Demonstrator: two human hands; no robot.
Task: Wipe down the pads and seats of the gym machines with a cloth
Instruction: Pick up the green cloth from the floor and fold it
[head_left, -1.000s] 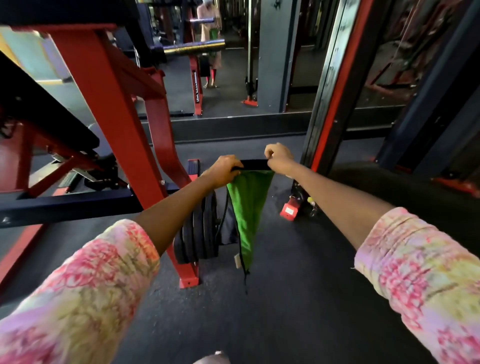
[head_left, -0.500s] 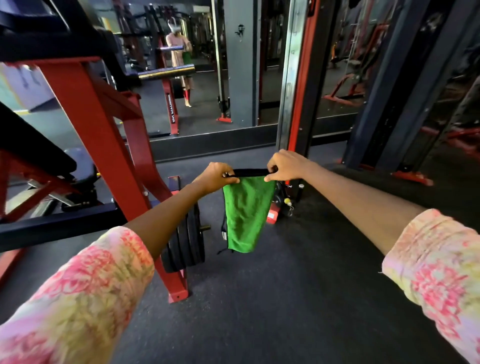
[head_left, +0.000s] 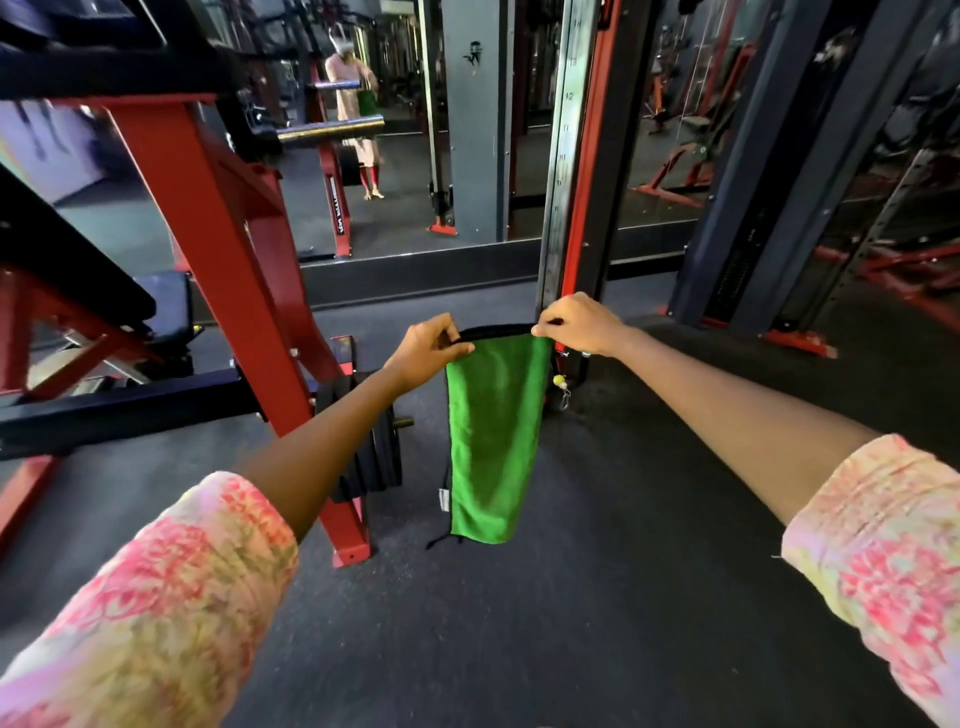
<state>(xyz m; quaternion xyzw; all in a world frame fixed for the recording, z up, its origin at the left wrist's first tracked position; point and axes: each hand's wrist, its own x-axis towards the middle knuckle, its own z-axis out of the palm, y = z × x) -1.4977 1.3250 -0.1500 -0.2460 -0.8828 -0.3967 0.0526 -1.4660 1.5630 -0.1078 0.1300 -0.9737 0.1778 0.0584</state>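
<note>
A green cloth (head_left: 491, 441) with a black top hem hangs in front of me, stretched between both hands above the floor. My left hand (head_left: 428, 351) pinches its top left corner, and my right hand (head_left: 579, 323) pinches the top right corner. The cloth falls straight down, its lower edge squared off and a white tag at the lower left. A black pad (head_left: 67, 265) of a red-framed machine slopes at the left, with a dark seat (head_left: 166, 306) below it. Neither hand touches the machine.
The red machine frame (head_left: 218, 270) stands left of the cloth, with black weight plates (head_left: 371, 441) on a peg at its foot. A red and black cable-machine upright (head_left: 582, 156) rises behind my right hand. A wall mirror (head_left: 395, 130) shows a person's reflection. Dark rubber floor (head_left: 571, 597) lies below.
The cloth has opened from a narrow pointed hang into a longer flat panel. My hands have spread slightly apart, and the view has swung left and lifted.
</note>
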